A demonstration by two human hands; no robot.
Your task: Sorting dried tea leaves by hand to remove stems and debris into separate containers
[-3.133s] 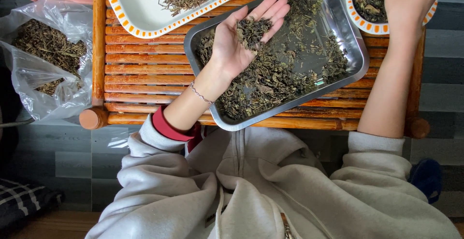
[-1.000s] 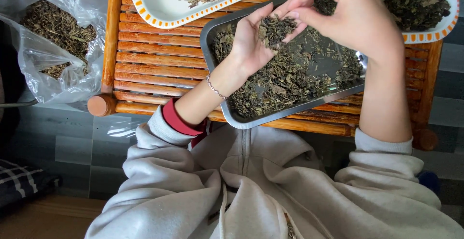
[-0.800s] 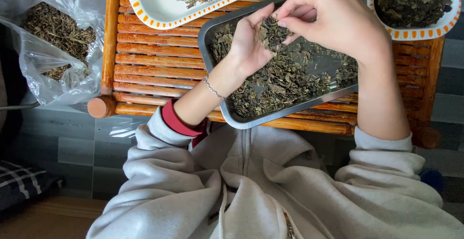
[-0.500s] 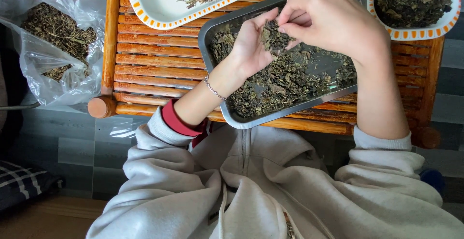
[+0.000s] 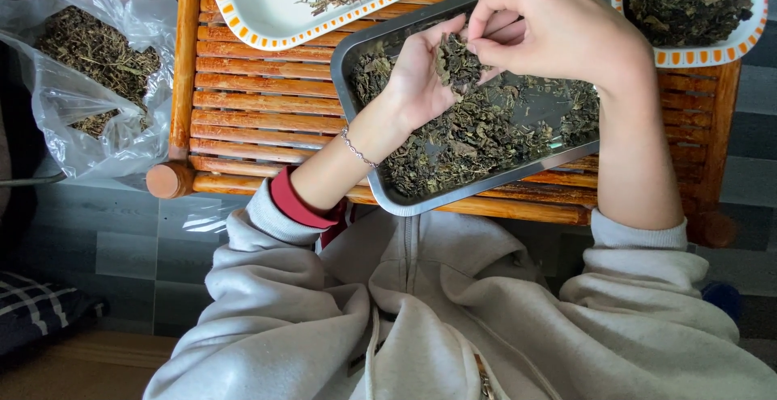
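Note:
My left hand [image 5: 417,76] is palm up over a steel tray [image 5: 362,133], cupping a small heap of dried dark-green leaves [image 5: 457,62]. My right hand [image 5: 550,24] hovers just above that heap, its thumb and fingers pinched together among the leaves in the palm. More loose dried leaves [image 5: 477,133] lie spread over the tray's bottom. The tray rests on a slatted wooden table [image 5: 259,101].
A white dish with an orange-dotted rim [image 5: 259,8] holds dry stems at the top left. A second such dish [image 5: 696,52] at the top right is full of dark leaves. A clear plastic bag [image 5: 89,76] of dried herbs lies left of the table on a grey tiled floor.
My right hand came from the top-right dish to the heap in my left palm and now pinches at it. The left hand has stayed cupped over the tray.

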